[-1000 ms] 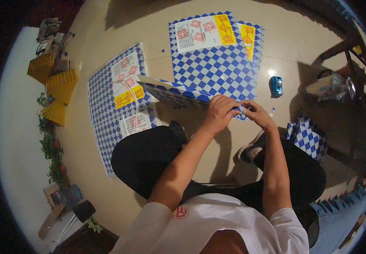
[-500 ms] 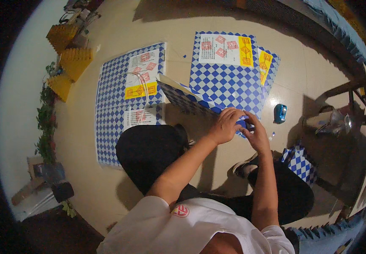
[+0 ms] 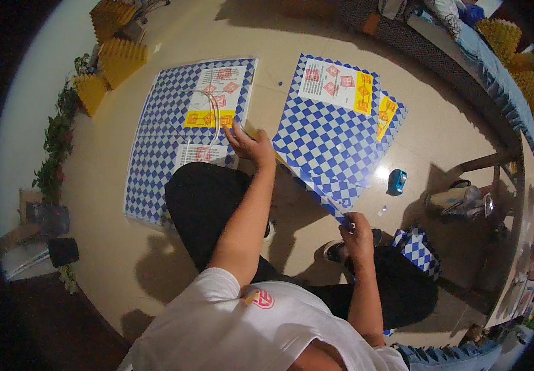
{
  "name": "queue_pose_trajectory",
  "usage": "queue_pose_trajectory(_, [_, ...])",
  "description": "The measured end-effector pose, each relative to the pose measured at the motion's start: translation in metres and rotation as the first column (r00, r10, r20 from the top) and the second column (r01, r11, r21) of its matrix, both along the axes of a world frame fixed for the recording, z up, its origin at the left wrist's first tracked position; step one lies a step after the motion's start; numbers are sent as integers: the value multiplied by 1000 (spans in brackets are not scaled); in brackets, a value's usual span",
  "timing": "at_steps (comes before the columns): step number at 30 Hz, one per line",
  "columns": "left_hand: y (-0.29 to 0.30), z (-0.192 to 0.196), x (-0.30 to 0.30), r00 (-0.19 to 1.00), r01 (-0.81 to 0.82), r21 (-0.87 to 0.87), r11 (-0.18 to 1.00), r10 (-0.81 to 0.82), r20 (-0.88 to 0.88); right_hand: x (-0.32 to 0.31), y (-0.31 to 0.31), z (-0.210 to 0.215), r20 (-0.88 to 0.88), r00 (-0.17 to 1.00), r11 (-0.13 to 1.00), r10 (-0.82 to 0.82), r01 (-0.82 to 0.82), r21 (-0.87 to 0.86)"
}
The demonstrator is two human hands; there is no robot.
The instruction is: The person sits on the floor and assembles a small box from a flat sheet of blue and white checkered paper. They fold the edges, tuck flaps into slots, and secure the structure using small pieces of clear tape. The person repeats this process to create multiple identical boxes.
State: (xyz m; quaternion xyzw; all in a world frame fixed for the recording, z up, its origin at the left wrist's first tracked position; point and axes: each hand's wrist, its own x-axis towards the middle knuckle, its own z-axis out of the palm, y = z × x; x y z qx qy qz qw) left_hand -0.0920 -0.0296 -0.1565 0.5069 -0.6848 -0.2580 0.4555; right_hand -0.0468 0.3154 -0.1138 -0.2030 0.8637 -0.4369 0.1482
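Note:
A thin blue-and-white checkered panel (image 3: 309, 180) is tilted almost edge-on in front of me, slanting from far left to near right. At its far-left end my left hand (image 3: 253, 149) grips the edge, the fingertips partly hidden. Closed on the near-right corner is my right hand (image 3: 358, 238). Just beyond the panel, a larger checkered sheet (image 3: 322, 133) with a white and yellow label lies on the floor, overlapping another checkered sheet (image 3: 397, 112). Left of my left hand is a plastic-wrapped checkered pack (image 3: 155, 133) with a pale strap (image 3: 217, 117) across it.
A small blue tape measure-like object (image 3: 397, 182) lies on the floor at right. Farther right stand a metal pot-like vessel (image 3: 452, 199) and a wooden table (image 3: 514, 247). Crumpled checkered material (image 3: 420, 253) is beside my right knee. Yellow corrugated pieces (image 3: 121, 62) line the left wall.
My hands were close together at the panel's near-right end. My left hand has moved along to the far-left end, and my right hand has come nearer to me.

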Motion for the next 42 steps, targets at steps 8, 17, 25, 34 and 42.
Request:
queue_pose_trajectory(8, [-44,-34,5,764,490,396,777,-164,-624,34,4,-6,57,996,997,-67,64,48])
queue_pose_trajectory(17, [20,61,21,676,699,126,704,-591,-441,77,15,0,55,997,993,44,-50,103])
queue_pose_trajectory(25, [75,143,73,560,793,-190,579,-815,-147,93,10,-25,186,965,979,186,-197,45])
queue_pose_trajectory(34, [111,136,94,355,867,-297,400,-914,-195,89,-46,28,269,938,934,218,-120,-338])
queue_pose_trajectory(42, [118,136,105,203,931,-229,283,-926,-318,37,-87,122,-266,964,904,-22,-94,-416])
